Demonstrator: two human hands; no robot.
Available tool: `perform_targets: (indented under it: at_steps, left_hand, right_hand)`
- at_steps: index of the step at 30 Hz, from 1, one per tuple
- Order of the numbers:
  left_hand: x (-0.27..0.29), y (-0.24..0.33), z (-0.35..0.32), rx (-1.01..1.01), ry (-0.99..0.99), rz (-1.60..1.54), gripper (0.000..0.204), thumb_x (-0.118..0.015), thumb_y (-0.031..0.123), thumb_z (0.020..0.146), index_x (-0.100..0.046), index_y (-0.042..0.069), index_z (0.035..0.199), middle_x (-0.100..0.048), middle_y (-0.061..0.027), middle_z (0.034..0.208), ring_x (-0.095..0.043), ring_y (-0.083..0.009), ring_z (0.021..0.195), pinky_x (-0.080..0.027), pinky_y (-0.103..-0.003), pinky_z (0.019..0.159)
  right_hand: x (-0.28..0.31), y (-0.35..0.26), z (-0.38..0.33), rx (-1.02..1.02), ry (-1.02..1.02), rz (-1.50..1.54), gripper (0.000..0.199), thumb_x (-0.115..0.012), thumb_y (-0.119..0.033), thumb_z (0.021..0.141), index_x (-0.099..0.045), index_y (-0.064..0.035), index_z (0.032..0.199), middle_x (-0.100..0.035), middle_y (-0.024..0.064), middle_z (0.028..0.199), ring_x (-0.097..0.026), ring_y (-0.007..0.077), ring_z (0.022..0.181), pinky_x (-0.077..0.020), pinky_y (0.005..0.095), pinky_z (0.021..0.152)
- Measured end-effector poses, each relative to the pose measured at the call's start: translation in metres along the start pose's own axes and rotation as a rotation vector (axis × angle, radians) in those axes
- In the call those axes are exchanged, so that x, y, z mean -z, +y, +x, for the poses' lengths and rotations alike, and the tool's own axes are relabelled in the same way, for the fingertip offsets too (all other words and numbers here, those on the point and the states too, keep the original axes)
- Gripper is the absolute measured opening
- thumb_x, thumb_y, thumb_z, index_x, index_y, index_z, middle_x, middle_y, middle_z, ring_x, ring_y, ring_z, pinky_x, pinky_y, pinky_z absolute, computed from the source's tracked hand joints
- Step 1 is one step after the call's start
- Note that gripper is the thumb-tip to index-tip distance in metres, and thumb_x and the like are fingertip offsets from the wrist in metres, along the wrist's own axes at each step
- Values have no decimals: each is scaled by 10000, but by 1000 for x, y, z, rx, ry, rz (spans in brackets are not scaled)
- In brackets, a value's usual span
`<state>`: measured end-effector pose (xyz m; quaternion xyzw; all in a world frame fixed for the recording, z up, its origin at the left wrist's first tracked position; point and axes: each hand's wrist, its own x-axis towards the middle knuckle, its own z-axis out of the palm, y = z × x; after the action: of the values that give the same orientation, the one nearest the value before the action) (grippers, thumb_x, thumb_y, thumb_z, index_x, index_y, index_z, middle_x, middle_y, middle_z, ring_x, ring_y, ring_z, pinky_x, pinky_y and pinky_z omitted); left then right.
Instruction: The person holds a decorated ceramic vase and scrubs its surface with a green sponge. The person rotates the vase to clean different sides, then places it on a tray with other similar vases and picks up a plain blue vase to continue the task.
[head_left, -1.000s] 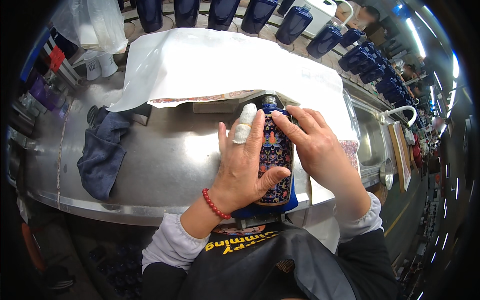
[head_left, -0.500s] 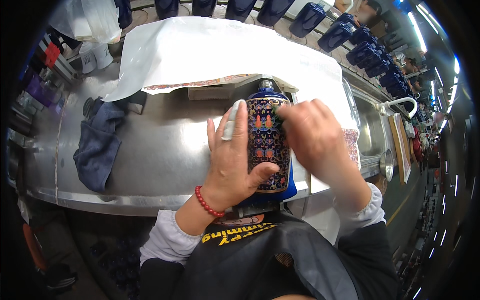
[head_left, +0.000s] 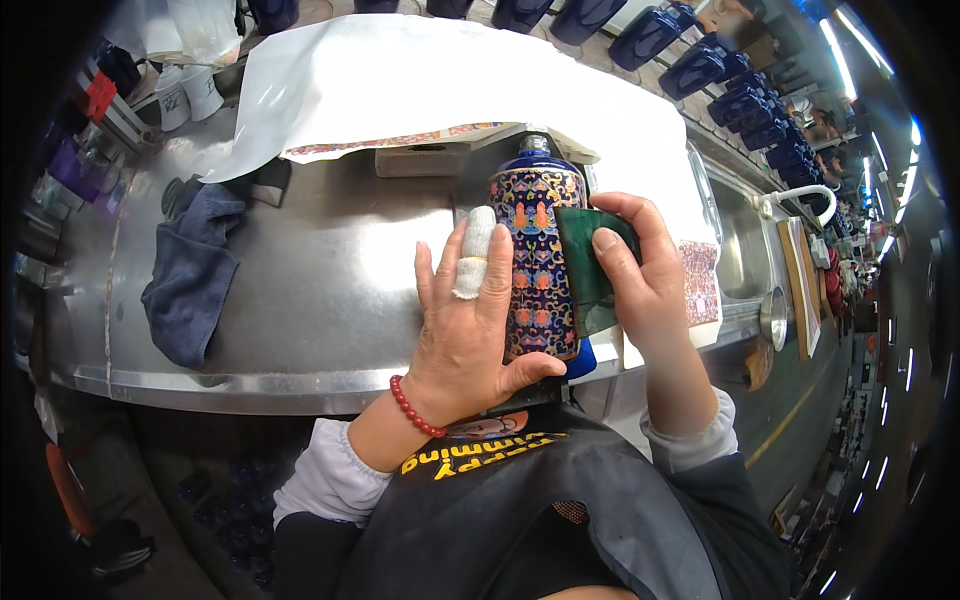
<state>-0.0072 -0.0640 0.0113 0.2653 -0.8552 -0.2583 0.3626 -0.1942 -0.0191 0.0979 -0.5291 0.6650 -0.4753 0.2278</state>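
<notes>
A dark blue bottle (head_left: 538,245) with a colourful floral pattern lies on the metal worktop, its neck pointing away from me. Flat along its left side rests my left hand (head_left: 462,320), fingers stretched out and thumb across the lower end. One of its fingers wears a white cover, and a red bead bracelet circles the wrist. Between the thumb and fingers of my right hand (head_left: 645,265) is a dark green flat scraper (head_left: 592,285), its edge against the bottle's right side. Part of a blue pad (head_left: 582,362) shows under the bottle's near end.
White sheets (head_left: 400,75) cover the back of the worktop, with patterned edges showing. At left lies a crumpled grey-blue cloth (head_left: 195,270). A sink (head_left: 740,235) with a white tap (head_left: 805,195) is at right. Several blue bottles (head_left: 650,38) line the far side.
My right hand has turned, and the green scraper now shows broadly beside the bottle. My left hand stays against the bottle's left side. The view has shifted slightly.
</notes>
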Motion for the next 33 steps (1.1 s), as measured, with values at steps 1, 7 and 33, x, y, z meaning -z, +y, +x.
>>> perform_targets:
  at_steps: [1, 7, 33]
  left_hand:
    - [-1, 1, -1, -21, 14, 15, 1272, -452, 877, 788, -210, -107, 1556, -388, -324, 1486, -250, -498, 1440, -66, -731, 1144]
    - [-4, 16, -11, -18, 8, 53, 1257, -468, 864, 788, -221, -100, 1556, -373, -325, 1495, -245, -488, 1444, -87, -735, 1142]
    - [-33, 19, 27, 358, 171, -768, 849, -638, 288, 999, -142, -149, 1533, -525, -320, 1371, -540, -387, 1276, -408, -426, 1096]
  right_hand:
    - [-2, -1, -2, 35, 5, -15, 237, -577, -42, 976, -601, 13, 1205, -679, 103, 992, -636, 142, 888, -520, 285, 797]
    - [-4, -20, -9, 84, -21, -209, 227, -565, -28, 965, -605, 7, 1186, -686, 169, 968, -688, 241, 840, -534, 333, 767]
    - [12, 15, -25, -53, 34, 152, 252, -613, -99, 1007, -597, 10, 1233, -662, 53, 1040, -603, 94, 937, -507, 239, 831]
